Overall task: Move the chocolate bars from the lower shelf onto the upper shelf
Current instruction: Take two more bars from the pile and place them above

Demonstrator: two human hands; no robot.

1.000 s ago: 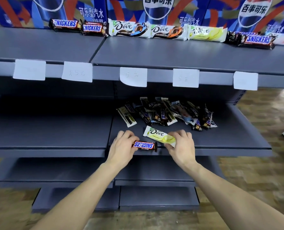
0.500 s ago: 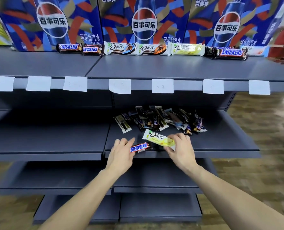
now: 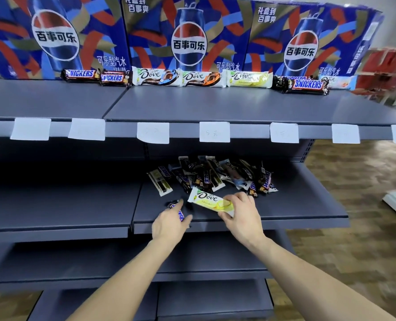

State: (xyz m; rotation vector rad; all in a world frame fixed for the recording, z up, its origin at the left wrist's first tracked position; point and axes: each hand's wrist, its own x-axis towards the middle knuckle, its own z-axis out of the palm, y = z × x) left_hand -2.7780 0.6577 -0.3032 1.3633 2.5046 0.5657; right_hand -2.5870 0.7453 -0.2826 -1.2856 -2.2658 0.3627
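Right hand is pinching a yellow Dove bar by its right end, long axis running left to right and tipped up toward the back-left, over the front of the lower shelf. Left hand grips a Snickers bar, which points away toward the back, near the shelf edge. The loose pile sits just behind. The upper shelf has a row of bars along the back against the Pepsi boxes, with bare shelf in front.

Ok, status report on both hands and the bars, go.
Left hand grips a Snickers bar. Right hand pinches the yellow Dove bar. Pile remains on lower shelf. Nothing in the way.
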